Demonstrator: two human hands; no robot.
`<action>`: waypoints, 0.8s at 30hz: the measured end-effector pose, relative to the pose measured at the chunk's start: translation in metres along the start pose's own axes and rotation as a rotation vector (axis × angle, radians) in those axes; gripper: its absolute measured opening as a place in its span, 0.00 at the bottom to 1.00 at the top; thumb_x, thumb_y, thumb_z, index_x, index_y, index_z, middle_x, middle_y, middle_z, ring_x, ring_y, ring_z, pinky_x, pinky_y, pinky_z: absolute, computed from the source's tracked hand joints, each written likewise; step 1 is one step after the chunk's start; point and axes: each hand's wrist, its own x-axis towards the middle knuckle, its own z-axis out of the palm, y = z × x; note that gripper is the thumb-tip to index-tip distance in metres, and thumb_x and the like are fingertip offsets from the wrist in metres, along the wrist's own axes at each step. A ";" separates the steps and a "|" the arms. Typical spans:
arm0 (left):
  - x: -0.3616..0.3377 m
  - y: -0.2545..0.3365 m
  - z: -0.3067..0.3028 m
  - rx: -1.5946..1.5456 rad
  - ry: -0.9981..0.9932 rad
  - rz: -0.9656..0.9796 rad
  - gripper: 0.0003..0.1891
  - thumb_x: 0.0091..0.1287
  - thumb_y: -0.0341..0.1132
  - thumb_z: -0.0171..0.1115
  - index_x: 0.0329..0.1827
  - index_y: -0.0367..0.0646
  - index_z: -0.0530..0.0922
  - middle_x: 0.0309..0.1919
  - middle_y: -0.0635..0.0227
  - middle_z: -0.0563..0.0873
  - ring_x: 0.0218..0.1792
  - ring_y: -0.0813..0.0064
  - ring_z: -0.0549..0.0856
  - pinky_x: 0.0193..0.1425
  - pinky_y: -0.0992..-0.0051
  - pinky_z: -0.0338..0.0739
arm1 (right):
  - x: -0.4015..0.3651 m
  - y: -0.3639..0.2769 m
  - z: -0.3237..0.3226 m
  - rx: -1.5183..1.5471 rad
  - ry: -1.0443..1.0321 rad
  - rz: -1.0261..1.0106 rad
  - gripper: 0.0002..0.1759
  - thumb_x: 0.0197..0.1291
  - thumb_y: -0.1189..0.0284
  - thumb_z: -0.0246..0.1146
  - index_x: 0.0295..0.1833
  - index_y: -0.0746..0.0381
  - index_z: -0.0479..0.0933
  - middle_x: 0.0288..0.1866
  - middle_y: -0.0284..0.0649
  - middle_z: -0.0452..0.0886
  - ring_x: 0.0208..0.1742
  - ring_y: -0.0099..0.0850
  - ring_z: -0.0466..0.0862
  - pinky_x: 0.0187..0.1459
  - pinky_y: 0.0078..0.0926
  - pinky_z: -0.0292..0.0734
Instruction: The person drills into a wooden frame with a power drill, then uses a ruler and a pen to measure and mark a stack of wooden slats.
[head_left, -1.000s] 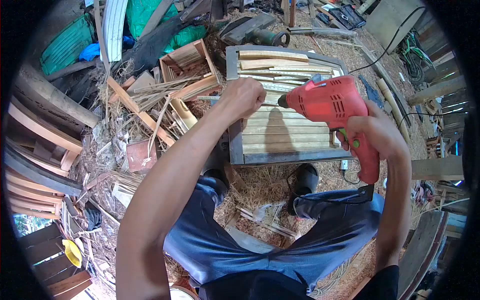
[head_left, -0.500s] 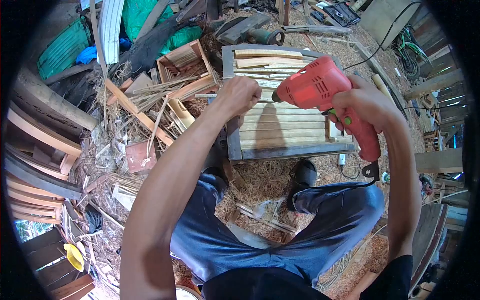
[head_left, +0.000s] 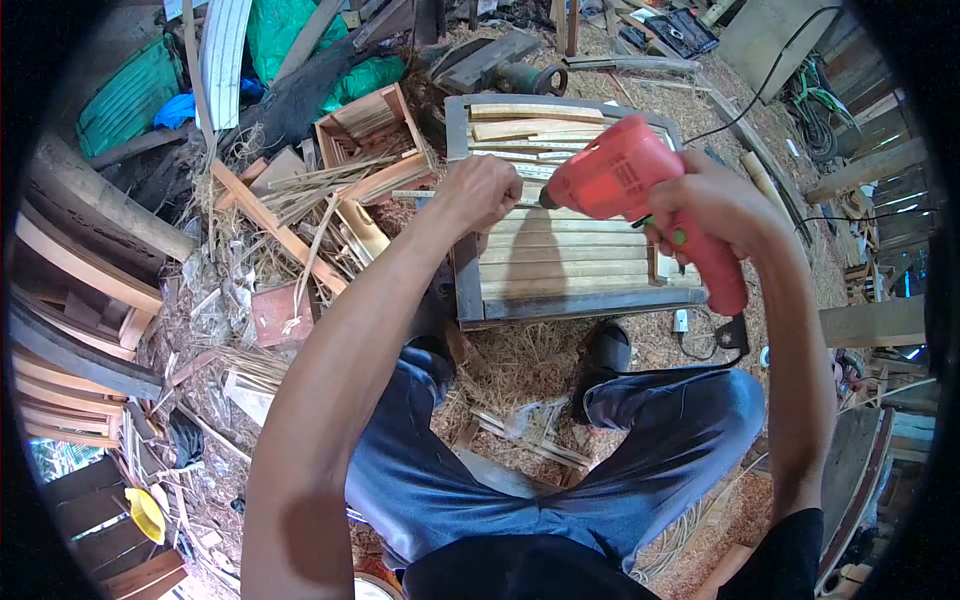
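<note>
My right hand (head_left: 705,210) is wrapped around the handle of a red power drill (head_left: 618,172), its nose pointing left and down over the bench. Just left of the drill's tip, my left hand (head_left: 476,192) is closed on a thin light wooden strip (head_left: 412,194), which sticks out to the left of the fist. Both hands are over a low grey-framed wooden bench (head_left: 467,285) topped with pale slats (head_left: 565,268). Several loose wooden strips (head_left: 538,111) lie across its far part. The drill's shadow falls on the slats.
An open wooden crate (head_left: 408,110) and a pile of thin sticks (head_left: 310,185) are left of the bench. The drill's black cord (head_left: 665,372) runs across my knee. Wood shavings cover the ground. A yellow object (head_left: 146,515) is at the lower left.
The drill and my right hand have shifted slightly left, and the drill's handle has swung a little towards the left. My left hand stays nearly in place.
</note>
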 end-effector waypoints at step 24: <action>0.019 0.011 -0.028 -0.150 -0.053 -0.172 0.14 0.55 0.34 0.72 0.45 0.43 0.87 0.38 0.57 0.89 0.40 0.61 0.88 0.44 0.65 0.81 | -0.047 0.058 -0.043 0.478 0.202 -0.300 0.25 0.45 0.78 0.61 0.54 0.71 0.74 0.34 0.42 0.83 0.30 0.29 0.84 0.31 0.28 0.83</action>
